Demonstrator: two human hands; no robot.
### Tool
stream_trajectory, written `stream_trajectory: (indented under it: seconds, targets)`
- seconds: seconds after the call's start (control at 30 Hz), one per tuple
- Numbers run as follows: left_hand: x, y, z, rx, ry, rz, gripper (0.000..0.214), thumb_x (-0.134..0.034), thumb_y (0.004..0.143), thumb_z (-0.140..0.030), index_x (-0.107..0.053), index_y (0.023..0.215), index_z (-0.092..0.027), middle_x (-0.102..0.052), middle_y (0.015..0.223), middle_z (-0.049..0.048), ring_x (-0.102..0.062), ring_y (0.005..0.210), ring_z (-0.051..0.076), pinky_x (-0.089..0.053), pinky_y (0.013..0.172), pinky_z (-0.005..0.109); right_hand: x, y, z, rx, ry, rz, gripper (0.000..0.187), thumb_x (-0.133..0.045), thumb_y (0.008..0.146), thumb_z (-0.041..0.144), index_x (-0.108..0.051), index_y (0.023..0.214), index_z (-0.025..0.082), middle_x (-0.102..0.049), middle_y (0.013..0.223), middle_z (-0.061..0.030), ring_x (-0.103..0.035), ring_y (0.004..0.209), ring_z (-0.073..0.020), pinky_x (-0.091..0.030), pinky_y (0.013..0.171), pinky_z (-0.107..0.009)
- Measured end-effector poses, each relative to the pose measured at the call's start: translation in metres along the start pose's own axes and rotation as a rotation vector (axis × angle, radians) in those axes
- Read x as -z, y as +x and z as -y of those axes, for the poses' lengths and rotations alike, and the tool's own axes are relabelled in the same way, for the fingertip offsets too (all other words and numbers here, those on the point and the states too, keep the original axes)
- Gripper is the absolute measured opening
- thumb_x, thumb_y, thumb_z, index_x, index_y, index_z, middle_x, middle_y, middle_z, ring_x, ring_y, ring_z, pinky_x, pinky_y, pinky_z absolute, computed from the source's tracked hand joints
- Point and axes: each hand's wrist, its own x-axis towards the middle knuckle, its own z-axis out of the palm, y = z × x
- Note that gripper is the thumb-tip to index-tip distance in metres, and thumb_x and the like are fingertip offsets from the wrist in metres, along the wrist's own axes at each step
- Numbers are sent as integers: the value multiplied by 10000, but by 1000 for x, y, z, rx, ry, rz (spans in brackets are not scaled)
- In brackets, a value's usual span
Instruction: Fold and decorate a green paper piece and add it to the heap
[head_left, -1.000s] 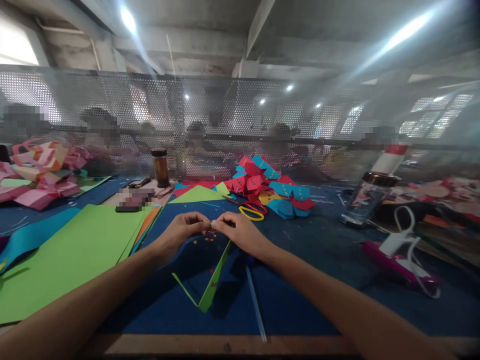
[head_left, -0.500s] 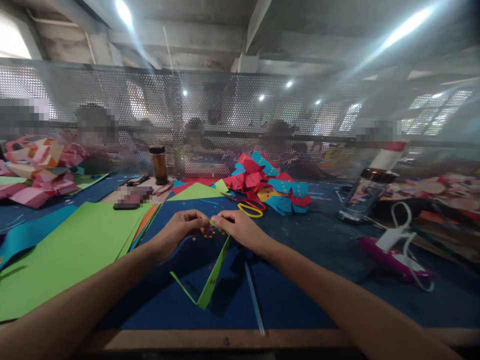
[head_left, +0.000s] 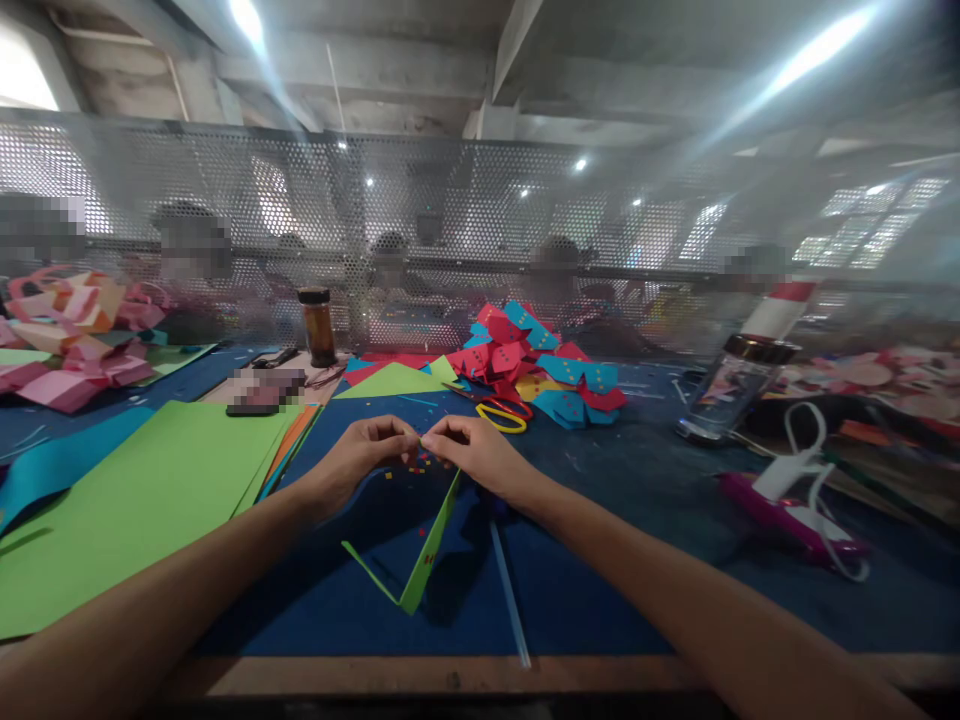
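Observation:
My left hand [head_left: 375, 445] and my right hand [head_left: 476, 452] meet over the blue table surface, thumbs and fingertips pinched together and almost touching. A folded light-green paper strip [head_left: 429, 555] with small red marks hangs from my right hand, bent sharply near its lower end. What lies between my left fingertips is too small and covered to make out. Tiny coloured paper bits [head_left: 409, 470] are scattered beneath the hands. Just beyond my right hand lie yellow-and-red-handled scissors [head_left: 504, 416]. A thin translucent stick [head_left: 510, 600] runs toward the table's front edge.
Green paper sheets [head_left: 161, 480] lie at left, near a phone [head_left: 264, 392] and a dark-capped bottle [head_left: 319, 328]. Red and blue folded paper shapes [head_left: 551, 365] are heaped behind the scissors. A glass bottle [head_left: 731, 390] and a magenta-and-white device [head_left: 795, 520] stand at right. A perforated screen [head_left: 450, 200] rises behind.
The green that showed between my fingertips is now covered by them. The hanging strip has swung very slightly; both hands keep nearly the same place.

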Motion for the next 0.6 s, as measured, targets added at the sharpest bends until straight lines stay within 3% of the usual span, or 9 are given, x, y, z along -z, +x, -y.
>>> stream_trajectory:
  seconds: [0.3,0.6]
  targets:
    - [-3,-1,-6,7,7,-64,178,-744,717,-314,-664,726,-155,-615,685,0,-546,685,122,-433,716,247,-1,-2,2,37,-123,-59,186,-578,841,311,-654,781,152,-629,685,-6,-538,625,-128,-387,582,-241]
    - [-3,0,-2,2,20,-44,184,-709,768,-325,-659,720,-154,-618,670,-2,-551,674,119,-428,705,243,-4,-4,4,101,-116,-57,129,-581,847,268,-641,797,165,-651,730,-5,-565,663,-132,-410,606,-236]
